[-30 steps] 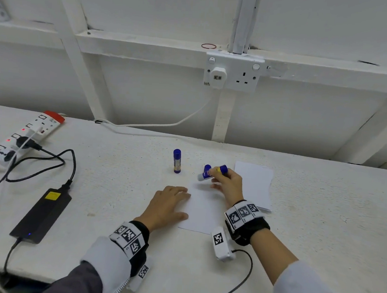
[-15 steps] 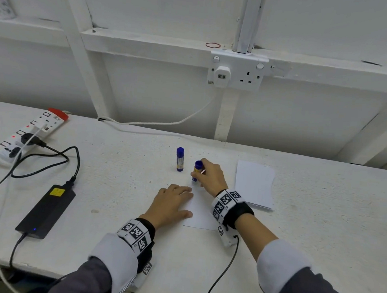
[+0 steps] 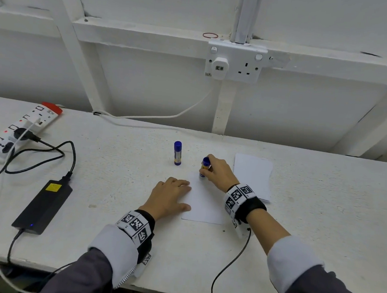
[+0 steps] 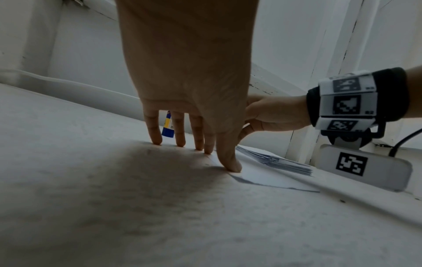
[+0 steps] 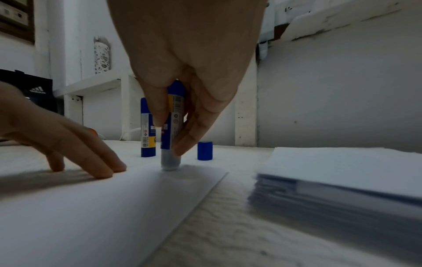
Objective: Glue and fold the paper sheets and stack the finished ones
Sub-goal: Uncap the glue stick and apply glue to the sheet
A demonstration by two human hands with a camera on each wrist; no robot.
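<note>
A glue stick (image 5: 171,124) was held upright in the right hand (image 3: 218,174), pinched between thumb and curled fingers (image 5: 157,101), its uncapped tip pressed on the far edge of a paper sheet (image 3: 204,202). The left hand (image 3: 169,197) lay flat with fingers straight (thumb included), pressing the sheet's edge at 9 o'clock. A loose blue cap (image 5: 205,150) stood just beyond the sheet. A second, capped glue stick (image 3: 177,152) stood at 11 o'clock, and a paper stack (image 3: 253,173) lay at 2 o'clock.

The left hand (image 4: 189,86) presses straight fingers (image 4: 228,159) on a paper sheet's (image 4: 262,175) edge; the paper stack (image 4: 280,162) lies just beyond.
</note>
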